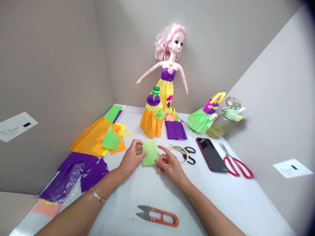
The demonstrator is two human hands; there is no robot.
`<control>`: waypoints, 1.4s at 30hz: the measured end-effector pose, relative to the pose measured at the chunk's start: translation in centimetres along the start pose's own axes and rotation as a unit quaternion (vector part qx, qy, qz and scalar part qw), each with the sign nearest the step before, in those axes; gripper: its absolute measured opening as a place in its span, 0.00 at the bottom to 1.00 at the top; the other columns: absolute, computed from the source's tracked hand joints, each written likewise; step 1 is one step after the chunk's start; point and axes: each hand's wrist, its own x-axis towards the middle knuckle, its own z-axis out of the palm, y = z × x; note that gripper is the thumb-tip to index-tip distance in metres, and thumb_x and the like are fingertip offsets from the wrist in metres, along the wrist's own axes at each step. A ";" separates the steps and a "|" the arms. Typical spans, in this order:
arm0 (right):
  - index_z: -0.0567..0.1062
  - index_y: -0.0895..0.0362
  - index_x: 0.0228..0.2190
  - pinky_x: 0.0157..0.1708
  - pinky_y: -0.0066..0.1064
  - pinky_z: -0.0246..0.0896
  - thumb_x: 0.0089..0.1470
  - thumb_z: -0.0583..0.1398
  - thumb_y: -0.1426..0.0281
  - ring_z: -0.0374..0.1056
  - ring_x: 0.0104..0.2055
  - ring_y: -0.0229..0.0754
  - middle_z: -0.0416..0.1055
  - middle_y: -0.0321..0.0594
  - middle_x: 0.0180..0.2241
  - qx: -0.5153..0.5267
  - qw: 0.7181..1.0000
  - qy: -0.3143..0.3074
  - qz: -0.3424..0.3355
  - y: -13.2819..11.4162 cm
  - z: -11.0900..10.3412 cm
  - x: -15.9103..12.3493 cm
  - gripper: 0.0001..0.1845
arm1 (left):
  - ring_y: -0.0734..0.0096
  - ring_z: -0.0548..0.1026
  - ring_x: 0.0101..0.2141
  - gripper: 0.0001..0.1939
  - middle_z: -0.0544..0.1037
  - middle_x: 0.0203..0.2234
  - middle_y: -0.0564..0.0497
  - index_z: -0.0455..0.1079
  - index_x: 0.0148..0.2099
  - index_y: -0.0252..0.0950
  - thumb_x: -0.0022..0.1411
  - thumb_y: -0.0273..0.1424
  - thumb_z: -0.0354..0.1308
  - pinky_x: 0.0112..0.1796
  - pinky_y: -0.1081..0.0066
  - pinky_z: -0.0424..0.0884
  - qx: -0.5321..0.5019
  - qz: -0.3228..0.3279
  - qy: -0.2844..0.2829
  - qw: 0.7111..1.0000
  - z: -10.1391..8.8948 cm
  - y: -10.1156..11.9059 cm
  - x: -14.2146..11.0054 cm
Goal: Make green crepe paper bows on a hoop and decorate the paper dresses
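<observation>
Left hand (133, 153): pinches the left edge of a light-green rectangular paper-like sheet (150, 151)
Right hand (170, 163): thumb at its lower right corner, index extended
Near: orange-handled metal snips (161, 214)
Far: pink-haired plastic doll (168, 74)
Right: flat black-screened phone (211, 155), red-handled metal scissors (228, 156)

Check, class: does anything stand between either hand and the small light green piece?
Nothing visible does: the left hand holds the light green piece by its left side, and the right hand is at its lower right corner. The orange snips lie nearer the person.
</observation>
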 end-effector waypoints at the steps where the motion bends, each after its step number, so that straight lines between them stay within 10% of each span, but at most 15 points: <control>1: 0.60 0.58 0.57 0.21 0.26 0.57 0.51 0.63 0.65 0.62 0.20 0.33 0.65 0.27 0.22 0.002 1.000 0.006 0.002 0.1 0.0 0.1 0.33 | 0.60 0.71 0.49 0.19 0.72 0.44 0.48 0.62 0.45 0.40 0.52 0.33 0.64 0.51 0.60 0.65 0.055 0.054 0.020 0.997 0.0 0.2 -0.2; 6: 0.61 0.59 0.54 0.20 0.26 0.57 0.49 0.64 0.64 0.64 0.20 0.35 0.66 0.27 0.21 0.022 0.999 0.017 0.020 0.2 -0.4 0.4 0.33 | 0.52 0.56 0.62 0.16 0.68 0.53 0.43 0.63 0.43 0.40 0.54 0.30 0.63 0.61 0.49 0.49 0.316 0.291 -0.083 0.899 0.5 0.5 -1.2; 14: 0.67 0.56 0.47 0.26 0.29 0.58 0.54 0.60 0.65 0.61 0.23 0.35 0.66 0.33 0.28 -0.200 0.974 0.087 -0.053 0.0 -1.1 0.2 0.19 | 0.55 0.55 0.63 0.08 0.72 0.48 0.45 0.68 0.36 0.38 0.61 0.21 0.51 0.62 0.45 0.46 0.441 0.325 -0.094 0.831 0.5 -1.1 -0.9; 23: 0.72 0.55 0.34 0.34 0.29 0.60 0.54 0.63 0.70 0.64 0.34 0.39 0.65 0.37 0.35 -0.435 0.885 -0.032 -0.161 -0.4 -1.1 -0.4 0.04 | 0.55 0.57 0.62 0.06 0.73 0.46 0.47 0.71 0.35 0.39 0.59 0.24 0.55 0.61 0.45 0.47 0.396 0.279 -0.107 0.868 0.3 -1.6 -0.6; 42: 0.74 0.55 0.32 0.38 0.29 0.57 0.57 0.57 0.78 0.64 0.39 0.41 0.67 0.39 0.35 -0.458 0.876 -0.032 -0.148 -0.2 -1.6 -0.1 0.08 | 0.52 0.57 0.61 0.04 0.73 0.47 0.48 0.73 0.32 0.41 0.59 0.29 0.59 0.61 0.48 0.48 0.364 0.202 -0.124 0.901 -0.3 -2.1 0.4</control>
